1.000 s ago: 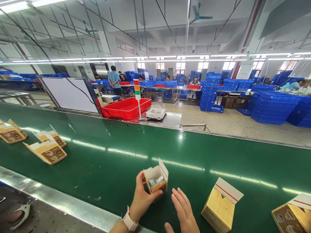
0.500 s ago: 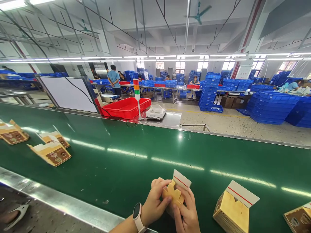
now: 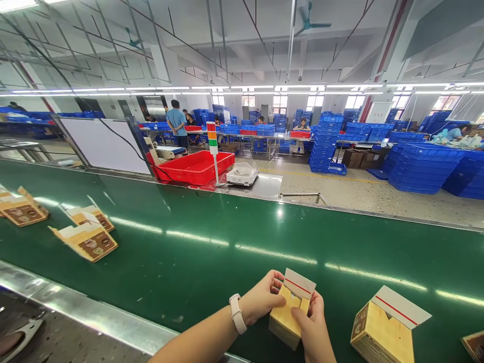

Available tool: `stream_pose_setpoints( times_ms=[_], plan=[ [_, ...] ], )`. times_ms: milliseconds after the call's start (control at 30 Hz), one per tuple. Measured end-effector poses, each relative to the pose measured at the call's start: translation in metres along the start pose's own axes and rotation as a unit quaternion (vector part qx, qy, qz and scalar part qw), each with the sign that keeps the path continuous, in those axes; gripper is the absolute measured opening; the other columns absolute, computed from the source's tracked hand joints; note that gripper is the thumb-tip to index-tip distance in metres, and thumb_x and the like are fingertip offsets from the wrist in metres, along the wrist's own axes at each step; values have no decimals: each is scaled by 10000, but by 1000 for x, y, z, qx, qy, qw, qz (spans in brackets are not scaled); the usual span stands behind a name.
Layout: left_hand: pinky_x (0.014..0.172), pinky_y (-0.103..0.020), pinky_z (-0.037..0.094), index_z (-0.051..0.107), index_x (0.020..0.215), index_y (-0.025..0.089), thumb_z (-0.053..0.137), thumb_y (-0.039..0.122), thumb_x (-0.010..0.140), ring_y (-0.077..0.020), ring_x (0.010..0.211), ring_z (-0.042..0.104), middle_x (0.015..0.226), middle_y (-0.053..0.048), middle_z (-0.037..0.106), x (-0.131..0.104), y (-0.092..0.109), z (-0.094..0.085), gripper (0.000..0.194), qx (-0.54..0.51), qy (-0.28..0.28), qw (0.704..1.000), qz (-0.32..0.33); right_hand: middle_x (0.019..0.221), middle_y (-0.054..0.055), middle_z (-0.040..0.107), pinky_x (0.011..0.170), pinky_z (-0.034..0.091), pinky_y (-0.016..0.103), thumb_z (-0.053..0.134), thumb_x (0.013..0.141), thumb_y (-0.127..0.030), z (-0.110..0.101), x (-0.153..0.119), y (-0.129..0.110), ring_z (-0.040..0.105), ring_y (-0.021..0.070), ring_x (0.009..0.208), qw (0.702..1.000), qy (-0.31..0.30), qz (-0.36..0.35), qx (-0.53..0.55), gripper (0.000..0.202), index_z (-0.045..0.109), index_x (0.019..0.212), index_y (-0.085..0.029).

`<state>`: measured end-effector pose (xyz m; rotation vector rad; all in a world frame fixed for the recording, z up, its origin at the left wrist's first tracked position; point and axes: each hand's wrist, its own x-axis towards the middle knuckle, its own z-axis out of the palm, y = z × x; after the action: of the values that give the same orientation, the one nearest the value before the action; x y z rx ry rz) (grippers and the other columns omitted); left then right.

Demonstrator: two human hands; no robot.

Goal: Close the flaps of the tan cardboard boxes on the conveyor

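A small yellow-brown cardboard box (image 3: 286, 322) with a raised white flap bearing a red line is held between both hands over the green conveyor belt (image 3: 181, 272). My left hand (image 3: 264, 297), with a pale watch strap on its wrist, grips the box's left side, thumb on the top. My right hand (image 3: 312, 317) is on the right side, its thumb pressing the top panel near a notch. To the right, a similar box (image 3: 385, 330) stands on the belt with its white flap raised. Part of another box (image 3: 474, 345) shows at the right edge.
Several open boxes (image 3: 93, 242) lie on the belt at the left. Past the belt are a red bin (image 3: 196, 169), a signal light (image 3: 212, 138), a white scale (image 3: 242, 174) and a white panel (image 3: 106, 146). Blue crates (image 3: 327, 143) and people are farther back. A metal rail (image 3: 94, 320) edges the belt.
The boxes on the belt have shifted rightward. Both hands have moved slightly right with the held box, whose yellow tabs are now folded down into a flat top. The left wrist has turned.
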<state>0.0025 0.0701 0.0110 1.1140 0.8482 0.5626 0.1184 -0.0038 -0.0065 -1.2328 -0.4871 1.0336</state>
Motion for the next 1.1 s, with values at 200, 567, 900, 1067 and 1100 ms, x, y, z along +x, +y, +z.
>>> stream_pose_setpoints(
  times_ms=[200,567,900,1067,1100],
  plan=[
    [810,-317,431,528,1027,156,679,94,578,-183,873,602,920,-28,615,18,-8,15,478,-10,-55,998,-13,950,50,696,744,557,369,731,642,-330,-18,5,-3,685,262,869,1000,-20,-12,-16,527,496,1097,-209],
    [1048,-473,375,527,1295,196,875,205,527,-305,1167,545,1312,-122,588,2,-3,9,843,191,-94,957,197,1405,148,498,1058,407,545,693,789,-530,-92,25,27,480,357,1292,915,-78,-255,-303,707,439,1377,-229],
    [1055,-481,392,551,1245,186,761,214,658,-299,1210,539,1327,-141,564,9,1,10,624,235,64,949,201,990,100,648,832,564,401,598,896,-175,-59,-3,-32,637,234,980,777,48,-564,-275,164,593,1058,-195],
    [846,-350,467,636,941,185,601,187,761,-223,960,643,974,-70,702,-3,5,-1,183,193,135,952,193,786,47,661,683,594,293,553,857,-42,-42,-19,-49,666,175,747,749,-36,-615,-242,183,599,941,-197],
    [822,-331,463,636,920,181,597,181,755,-212,926,646,943,-65,705,-4,4,-1,169,179,135,955,192,758,41,669,668,599,283,546,857,-38,-37,-17,-49,674,174,724,734,-67,-627,-252,186,606,937,-195]
  ],
)
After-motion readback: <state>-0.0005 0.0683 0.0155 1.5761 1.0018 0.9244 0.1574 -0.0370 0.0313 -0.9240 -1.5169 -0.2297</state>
